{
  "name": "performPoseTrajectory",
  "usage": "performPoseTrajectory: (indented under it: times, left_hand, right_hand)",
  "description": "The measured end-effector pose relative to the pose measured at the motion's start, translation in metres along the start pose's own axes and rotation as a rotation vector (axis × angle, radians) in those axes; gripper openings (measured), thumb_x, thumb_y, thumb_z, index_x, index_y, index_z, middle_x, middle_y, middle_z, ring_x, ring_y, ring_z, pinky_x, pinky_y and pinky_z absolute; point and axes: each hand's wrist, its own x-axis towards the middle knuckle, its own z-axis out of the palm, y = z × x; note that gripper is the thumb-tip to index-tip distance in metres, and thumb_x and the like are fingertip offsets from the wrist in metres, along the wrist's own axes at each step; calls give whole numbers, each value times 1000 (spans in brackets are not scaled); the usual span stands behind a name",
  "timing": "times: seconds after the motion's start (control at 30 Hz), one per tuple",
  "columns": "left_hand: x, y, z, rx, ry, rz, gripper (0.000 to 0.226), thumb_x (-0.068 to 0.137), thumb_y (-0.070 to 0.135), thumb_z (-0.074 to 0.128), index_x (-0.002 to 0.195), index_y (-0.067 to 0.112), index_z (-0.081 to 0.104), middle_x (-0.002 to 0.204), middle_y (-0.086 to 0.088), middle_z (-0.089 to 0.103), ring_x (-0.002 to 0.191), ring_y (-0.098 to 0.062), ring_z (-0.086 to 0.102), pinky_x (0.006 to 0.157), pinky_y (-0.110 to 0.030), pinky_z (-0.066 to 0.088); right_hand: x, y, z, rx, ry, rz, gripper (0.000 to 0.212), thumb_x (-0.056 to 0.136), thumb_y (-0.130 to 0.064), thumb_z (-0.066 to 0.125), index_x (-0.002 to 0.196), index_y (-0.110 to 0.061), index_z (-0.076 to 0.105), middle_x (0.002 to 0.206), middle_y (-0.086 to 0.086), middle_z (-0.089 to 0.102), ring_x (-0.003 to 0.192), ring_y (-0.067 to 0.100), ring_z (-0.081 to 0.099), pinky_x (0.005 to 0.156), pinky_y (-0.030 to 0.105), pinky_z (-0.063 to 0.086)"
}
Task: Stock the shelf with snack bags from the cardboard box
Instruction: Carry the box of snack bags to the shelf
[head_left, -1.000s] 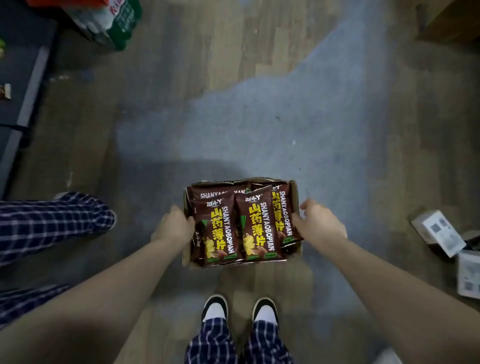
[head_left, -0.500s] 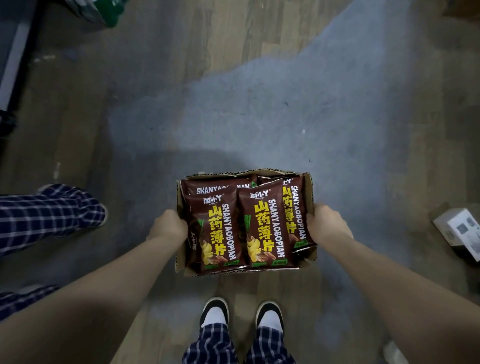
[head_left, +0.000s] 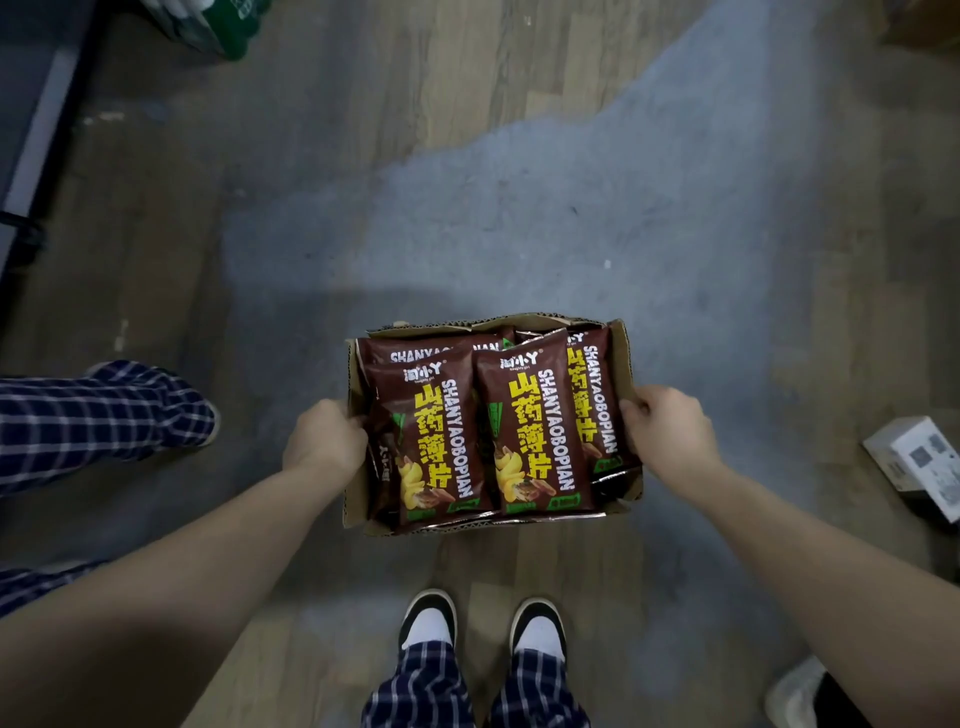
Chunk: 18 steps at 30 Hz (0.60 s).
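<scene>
Over floor | left hand (head_left: 324, 441) and right hand (head_left: 667, 434) curled round box (head_left: 622, 358) walls | bags (head_left: 441, 441) likely light, slick, crushable | hold box low, card may flex

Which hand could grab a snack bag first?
Close call, maybe the right hand: its fingers visibly curl over the cardboard box wall against a snack bag. The left hand grips the opposite wall, fingertips hidden. Whichever lets go leaves the box held one-sided.
</scene>
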Motion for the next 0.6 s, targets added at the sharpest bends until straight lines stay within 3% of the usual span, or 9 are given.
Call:
performPoseTrajectory:
  times: [0.2,0.33,0.5,0.6]
  left_hand:
    - [-16,5,-34,-43,55,24,17,92,11,50,79,13,60,81,-11,61,79,-32,57,65,-33,42]
    - [-34,12,-64,-98,73,45,23,93,12,49,74,21,58,86,-9,64,83,-31,60,71,-36,49]
    - [-65,27,-116,-60,155,86,16,95,15,47,93,18,63,101,-6,65,96,-32,60,76,-34,45]
    - [-81,35,-149,-47,200,87,16,95,17,47,97,18,63,102,-7,65,93,-32,59,73,-33,43]
  right_hand:
    - [-10,-14,-27,49,79,-64,32,95,-23,50,67,-9,48,62,3,52,62,29,50,48,28,30]
    - [-23,-27,-53,84,96,-74,29,96,-25,49,73,-9,55,65,2,57,60,24,53,49,26,35]
    - [-48,-55,-103,83,127,-96,27,96,-26,47,74,-12,55,66,0,56,59,20,52,50,27,35]
    - [-62,-77,-134,64,151,-115,29,96,-26,46,70,-14,51,64,-2,53,57,17,48,48,24,31]
